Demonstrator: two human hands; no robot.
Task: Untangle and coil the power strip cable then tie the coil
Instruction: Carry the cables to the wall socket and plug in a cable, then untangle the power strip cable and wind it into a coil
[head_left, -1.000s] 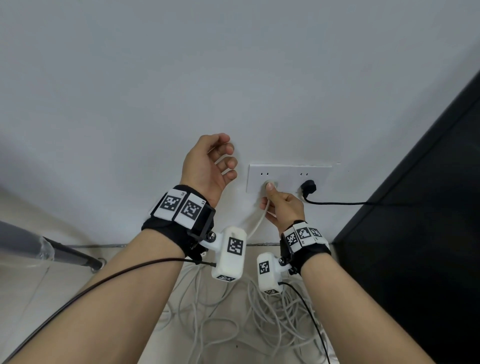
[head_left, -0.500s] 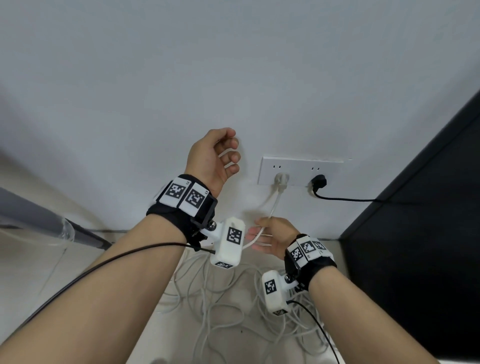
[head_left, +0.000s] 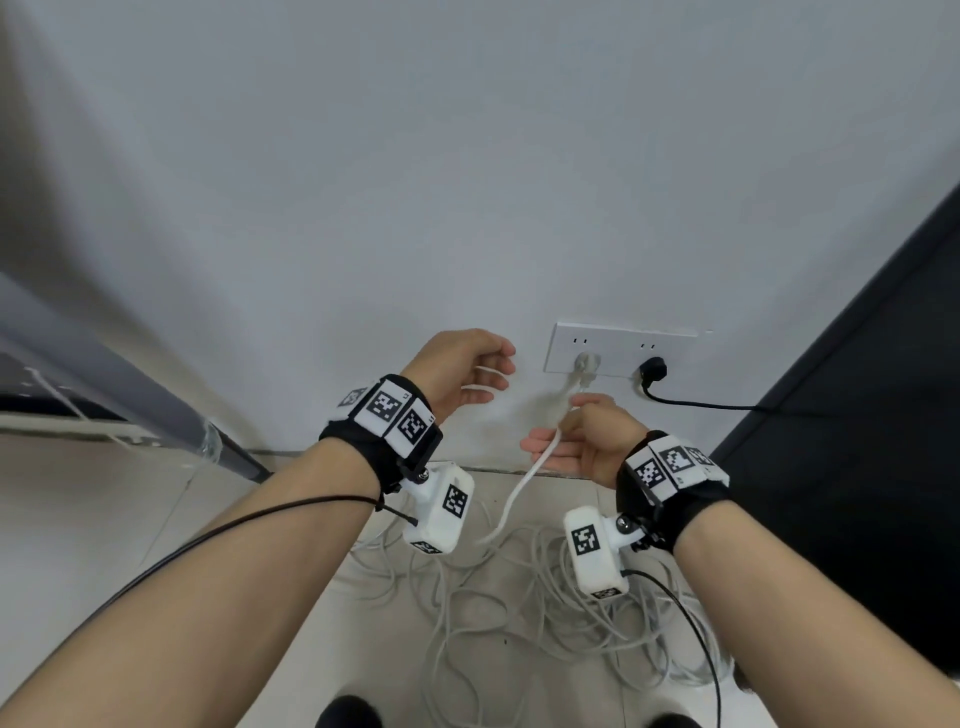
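Observation:
A white plug (head_left: 585, 365) sits in the left socket of the wall outlet plate (head_left: 621, 339). Its white cable (head_left: 511, 501) drops from the plug, passes through my right hand (head_left: 589, 441) and runs down to a loose tangle of cable (head_left: 519, 618) on the floor. My right hand, palm up just below the plug, pinches the cable between thumb and fingers. To the left of the outlet my left hand (head_left: 454, 371) is raised with its fingers curled. White strands of cable show between those fingers. No power strip body is visible.
A black plug (head_left: 653, 370) fills the right socket, and its black cord (head_left: 727, 407) runs right toward a dark cabinet (head_left: 857, 441). A grey sloping bar with a clear edge (head_left: 119, 384) crosses the left side. Thin black wires trail from both wrist devices.
My right hand left the white plug and slid down the cable to just under the outlet, where it now pinches it. My left hand stayed raised and curled.

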